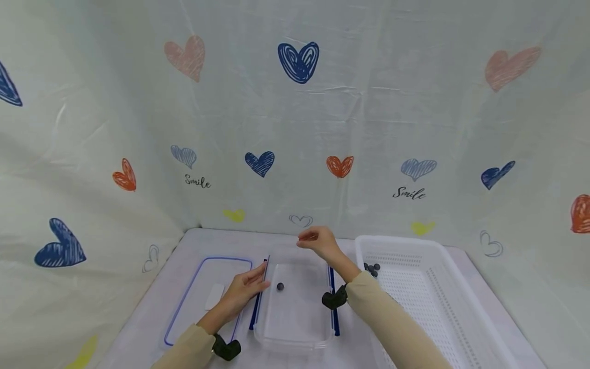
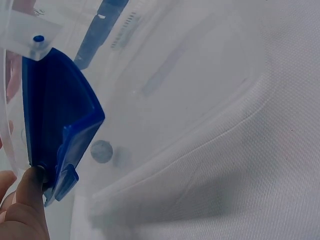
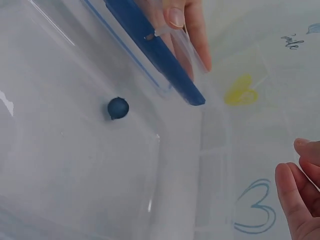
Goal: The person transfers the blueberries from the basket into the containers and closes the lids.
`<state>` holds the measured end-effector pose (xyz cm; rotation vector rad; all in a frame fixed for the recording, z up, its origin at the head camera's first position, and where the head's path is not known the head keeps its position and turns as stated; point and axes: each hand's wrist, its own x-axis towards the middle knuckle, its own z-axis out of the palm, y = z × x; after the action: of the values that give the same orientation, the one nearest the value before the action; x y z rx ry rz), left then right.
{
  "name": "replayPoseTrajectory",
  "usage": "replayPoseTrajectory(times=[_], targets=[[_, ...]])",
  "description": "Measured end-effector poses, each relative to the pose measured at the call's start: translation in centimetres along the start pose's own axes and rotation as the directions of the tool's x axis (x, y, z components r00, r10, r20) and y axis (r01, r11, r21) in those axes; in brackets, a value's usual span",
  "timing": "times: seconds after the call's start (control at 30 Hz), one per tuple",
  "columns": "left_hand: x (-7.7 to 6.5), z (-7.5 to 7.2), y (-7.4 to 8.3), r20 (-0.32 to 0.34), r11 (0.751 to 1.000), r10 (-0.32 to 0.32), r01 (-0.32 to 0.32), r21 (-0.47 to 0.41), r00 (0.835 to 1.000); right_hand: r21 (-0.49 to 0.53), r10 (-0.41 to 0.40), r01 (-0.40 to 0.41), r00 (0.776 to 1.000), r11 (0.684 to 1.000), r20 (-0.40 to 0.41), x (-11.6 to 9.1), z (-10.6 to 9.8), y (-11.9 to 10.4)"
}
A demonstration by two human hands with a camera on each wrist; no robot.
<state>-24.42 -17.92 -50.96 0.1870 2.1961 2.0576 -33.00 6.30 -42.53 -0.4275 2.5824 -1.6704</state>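
Observation:
A clear plastic container with blue side latches stands before me, and a single blueberry lies in it towards the left. My left hand holds the container's left side, thumb at the blue latch; its other fingers show partly through the clear wall in the left wrist view. Above the container's far end is my right hand, raised with thumb and fingertips bent near each other. Nothing shows between those fingertips in the right wrist view, where the blueberry appears close below.
To the right stands a white perforated basket with several blueberries by its left wall. A clear lid with a blue seal lies on the left, a white rectangle on it. Behind the table hangs a heart-printed curtain.

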Motion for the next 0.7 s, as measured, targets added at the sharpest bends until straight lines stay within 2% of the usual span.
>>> replayPoseTrajectory(times=[0.33, 0.7], targets=[[-0.2, -0.1, 0.1, -0.009, 1.0, -0.001, 0.001, 0.0, 1.0, 0.023, -0.032, 0.031, 0.999, 0.999, 0.013, -1.3, -4.8, -0.7], [-0.3, -0.2, 0.1, 0.026, 1.0, 0.0, 0.0, -0.017, 1.0, 0.034, -0.028, 0.029, 0.999, 0.999, -0.032, -3.4, -10.1, 0.6]])
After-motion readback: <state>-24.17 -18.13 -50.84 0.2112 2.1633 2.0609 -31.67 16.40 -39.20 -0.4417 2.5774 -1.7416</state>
